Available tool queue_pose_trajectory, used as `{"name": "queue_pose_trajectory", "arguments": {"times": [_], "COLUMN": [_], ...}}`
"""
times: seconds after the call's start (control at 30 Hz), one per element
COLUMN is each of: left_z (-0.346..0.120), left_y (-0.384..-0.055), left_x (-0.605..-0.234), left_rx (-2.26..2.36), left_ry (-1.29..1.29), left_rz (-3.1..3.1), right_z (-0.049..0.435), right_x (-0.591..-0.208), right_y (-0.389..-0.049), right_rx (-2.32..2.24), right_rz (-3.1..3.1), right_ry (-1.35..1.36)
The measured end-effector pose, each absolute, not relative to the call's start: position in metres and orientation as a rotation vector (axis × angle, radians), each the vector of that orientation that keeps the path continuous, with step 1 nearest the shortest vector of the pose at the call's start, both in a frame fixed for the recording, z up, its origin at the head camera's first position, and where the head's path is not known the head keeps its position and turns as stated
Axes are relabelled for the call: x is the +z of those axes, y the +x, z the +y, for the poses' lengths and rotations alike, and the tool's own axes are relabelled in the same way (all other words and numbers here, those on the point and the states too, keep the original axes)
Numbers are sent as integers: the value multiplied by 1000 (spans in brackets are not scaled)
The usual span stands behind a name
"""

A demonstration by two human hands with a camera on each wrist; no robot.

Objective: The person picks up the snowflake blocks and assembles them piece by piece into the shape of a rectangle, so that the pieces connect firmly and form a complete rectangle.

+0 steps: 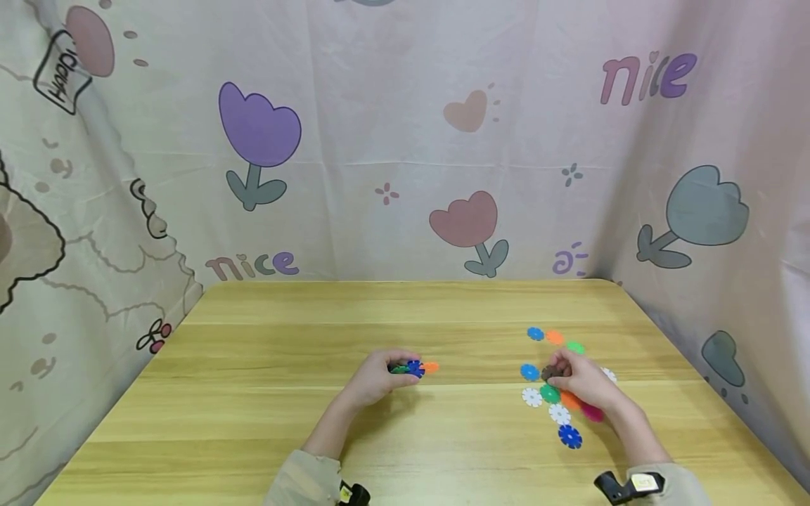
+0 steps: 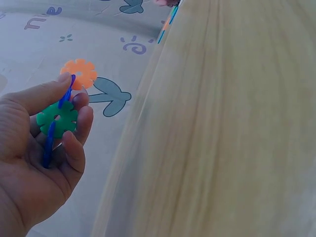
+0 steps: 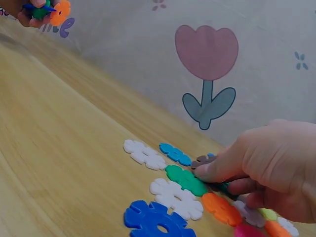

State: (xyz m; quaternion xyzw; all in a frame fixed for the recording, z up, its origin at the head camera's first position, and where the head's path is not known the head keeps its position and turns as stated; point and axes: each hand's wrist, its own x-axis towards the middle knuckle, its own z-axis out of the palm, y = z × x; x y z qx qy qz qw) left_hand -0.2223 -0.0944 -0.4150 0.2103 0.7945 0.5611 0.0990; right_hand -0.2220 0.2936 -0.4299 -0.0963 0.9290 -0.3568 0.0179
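My left hand (image 1: 378,376) is raised over the middle of the table and grips a small chain of slotted plastic flower discs. In the left wrist view, the chain shows an orange disc (image 2: 84,74) at the fingertips, a green disc (image 2: 61,128) and two blue discs seen nearly edge-on. On the right, my right hand (image 1: 587,383) pinches a brown flower disc (image 1: 551,373) between thumb and fingers, low among the loose discs. Close by it lie a green disc (image 3: 185,179), a light blue disc (image 1: 529,372) and an orange disc (image 3: 221,209). My right hand hides part of the group.
Several more loose discs lie on the wooden table (image 1: 253,407), among them a dark blue disc (image 1: 570,436), a white disc (image 1: 532,397) and a magenta disc (image 1: 592,412). A patterned curtain (image 1: 380,140) hangs behind the table's far edge and along both sides.
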Motion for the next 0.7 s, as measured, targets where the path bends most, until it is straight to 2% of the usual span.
{"name": "queue_pose_trajectory", "arguments": {"times": [0.37,0.7], "left_z": [-94,-95], "left_y": [-222,-223], "left_x": [-414,-415], "left_rx": [1681,1675], "left_ry": [616,573], "left_rz": [2336,2337], "right_z": [290,259], "right_x": [-429,-421], "right_y": [-223,-223], "right_rx": [-992,-1242], "right_rz": [3039,2890], "right_ry": [-301,-483]}}
